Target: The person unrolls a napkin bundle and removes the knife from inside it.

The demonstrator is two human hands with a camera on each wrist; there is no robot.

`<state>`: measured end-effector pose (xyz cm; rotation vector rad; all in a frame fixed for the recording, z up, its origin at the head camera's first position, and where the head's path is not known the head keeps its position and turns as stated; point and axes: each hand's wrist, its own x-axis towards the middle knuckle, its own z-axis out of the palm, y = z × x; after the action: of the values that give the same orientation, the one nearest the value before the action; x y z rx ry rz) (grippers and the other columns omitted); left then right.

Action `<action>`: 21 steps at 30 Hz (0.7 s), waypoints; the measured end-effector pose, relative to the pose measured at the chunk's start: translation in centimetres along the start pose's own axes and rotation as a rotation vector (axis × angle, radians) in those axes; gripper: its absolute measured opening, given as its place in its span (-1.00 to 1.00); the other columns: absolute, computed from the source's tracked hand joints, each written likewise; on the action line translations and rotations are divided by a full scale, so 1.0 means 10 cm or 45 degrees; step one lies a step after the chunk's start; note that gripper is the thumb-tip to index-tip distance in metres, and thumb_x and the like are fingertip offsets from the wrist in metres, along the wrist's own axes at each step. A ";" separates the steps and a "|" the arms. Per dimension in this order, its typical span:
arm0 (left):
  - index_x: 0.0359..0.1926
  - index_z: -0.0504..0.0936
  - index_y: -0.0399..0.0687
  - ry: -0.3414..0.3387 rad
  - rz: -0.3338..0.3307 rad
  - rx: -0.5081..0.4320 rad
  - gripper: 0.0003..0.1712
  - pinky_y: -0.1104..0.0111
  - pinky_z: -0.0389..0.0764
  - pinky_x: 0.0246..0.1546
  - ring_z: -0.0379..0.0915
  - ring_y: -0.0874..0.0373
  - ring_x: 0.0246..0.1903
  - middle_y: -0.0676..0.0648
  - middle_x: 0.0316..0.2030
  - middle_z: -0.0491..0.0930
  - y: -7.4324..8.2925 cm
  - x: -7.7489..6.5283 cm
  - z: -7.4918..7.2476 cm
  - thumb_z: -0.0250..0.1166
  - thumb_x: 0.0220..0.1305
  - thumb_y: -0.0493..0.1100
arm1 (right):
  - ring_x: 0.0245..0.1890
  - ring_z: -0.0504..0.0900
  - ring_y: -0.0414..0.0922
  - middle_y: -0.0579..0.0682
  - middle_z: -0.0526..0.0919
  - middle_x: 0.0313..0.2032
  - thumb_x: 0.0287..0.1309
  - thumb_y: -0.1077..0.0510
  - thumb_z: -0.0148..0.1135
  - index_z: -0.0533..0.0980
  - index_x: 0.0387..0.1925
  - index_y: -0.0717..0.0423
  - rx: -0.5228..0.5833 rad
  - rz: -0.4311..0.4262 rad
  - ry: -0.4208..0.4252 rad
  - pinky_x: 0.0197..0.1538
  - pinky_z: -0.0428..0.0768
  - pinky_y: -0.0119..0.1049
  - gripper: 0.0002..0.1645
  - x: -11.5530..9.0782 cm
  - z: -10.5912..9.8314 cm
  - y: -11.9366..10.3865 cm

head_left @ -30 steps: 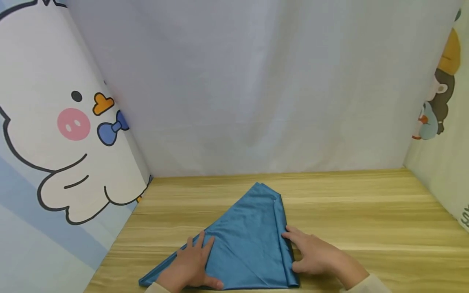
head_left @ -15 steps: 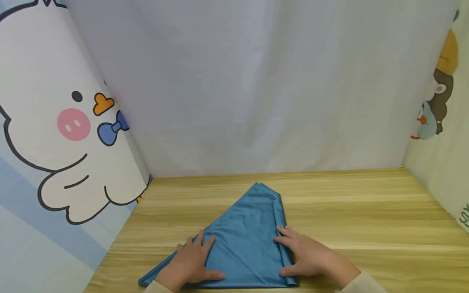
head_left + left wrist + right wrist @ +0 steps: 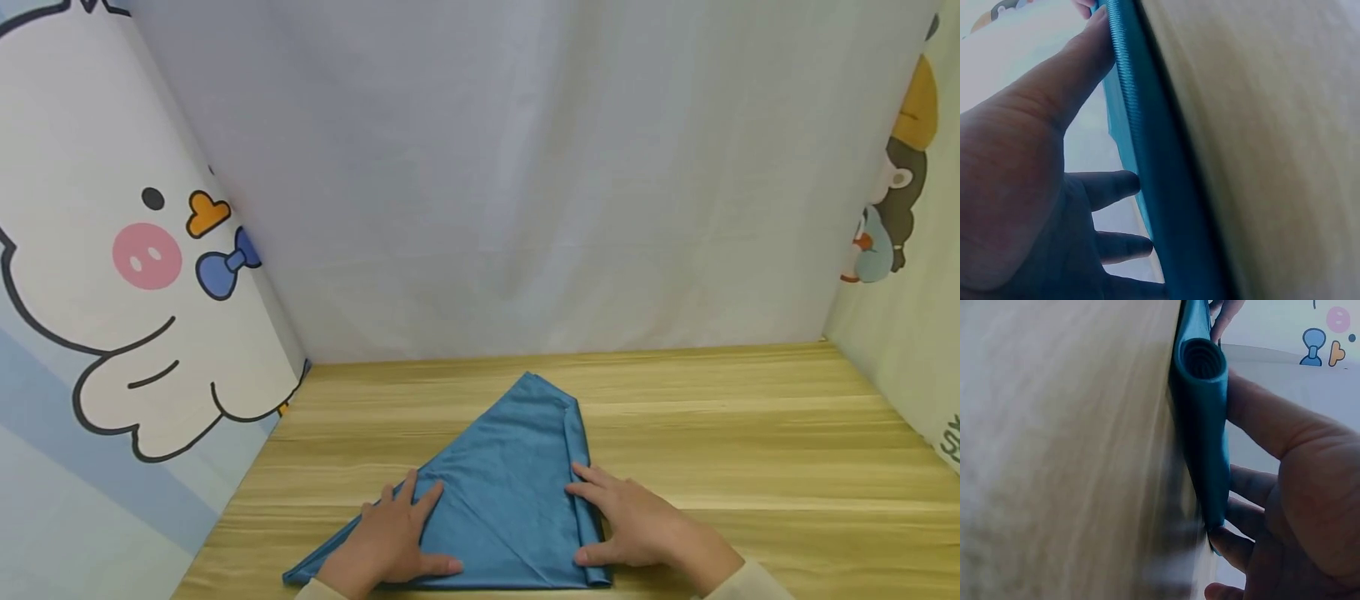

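Observation:
A shiny blue cloth (image 3: 498, 500) lies folded on the wooden table, its outline narrowing to a corner at the far end and another at the near left. Along its right side runs a rolled edge (image 3: 576, 437), whose coiled end (image 3: 1200, 360) shows in the right wrist view. My left hand (image 3: 393, 537) rests spread on the cloth's left part, thumb along the near edge. My right hand (image 3: 637, 521) lies across the rolled edge from the right, with its thumb and fingertips touching the top of the roll. The fingers of both hands are extended.
The wooden table (image 3: 750, 433) extends behind the cloth and to its right. A pale curtain (image 3: 562, 183) hangs along the far edge. Printed cartoon panels stand at the left (image 3: 82, 250) and right (image 3: 892, 275).
My right hand has shifted left, from the outer side of the rolled edge to on top of it. The left hand and the cloth have hardly moved.

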<state>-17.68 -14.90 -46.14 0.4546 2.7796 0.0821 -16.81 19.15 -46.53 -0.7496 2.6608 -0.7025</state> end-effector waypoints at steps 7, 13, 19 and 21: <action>0.45 0.23 0.11 -0.032 0.000 0.046 0.32 -0.36 0.33 -0.08 0.10 -0.42 0.27 -0.27 0.43 0.06 0.02 0.01 0.00 0.20 -0.30 0.70 | 0.37 0.19 0.16 0.12 0.12 0.44 -0.07 -0.44 0.32 0.34 0.34 0.05 -0.003 0.009 0.013 0.24 0.16 0.33 0.05 -0.05 0.00 0.02; 0.45 0.23 0.14 -0.026 -0.011 0.098 0.33 -0.34 0.39 -0.16 0.14 -0.39 0.26 -0.23 0.43 0.08 0.03 0.02 0.01 0.18 -0.33 0.72 | 0.36 0.20 0.18 0.10 0.09 0.45 -0.06 -0.44 0.32 0.32 0.36 0.03 0.013 0.013 0.006 0.23 0.28 0.22 0.05 -0.06 -0.01 0.03; 0.46 0.20 0.20 -0.042 -0.047 0.096 0.36 -0.37 0.36 -0.16 0.13 -0.36 0.28 -0.19 0.44 0.07 -0.02 0.03 0.03 0.14 -0.38 0.75 | 0.37 0.20 0.15 0.10 0.09 0.45 -0.04 -0.42 0.32 0.32 0.36 0.06 0.005 0.000 0.004 0.24 0.32 0.15 0.05 -0.04 0.00 -0.01; 0.46 0.20 0.22 -0.045 -0.056 0.099 0.37 -0.39 0.34 -0.16 0.13 -0.35 0.28 -0.18 0.44 0.07 -0.05 0.04 0.04 0.12 -0.40 0.76 | 0.36 0.21 0.16 0.12 0.11 0.44 -0.05 -0.41 0.34 0.33 0.35 0.09 -0.001 -0.003 0.008 0.24 0.32 0.15 0.05 -0.02 0.00 -0.04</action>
<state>-18.03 -15.28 -46.72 0.4095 2.7637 -0.0435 -16.45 18.97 -46.32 -0.7519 2.6662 -0.7050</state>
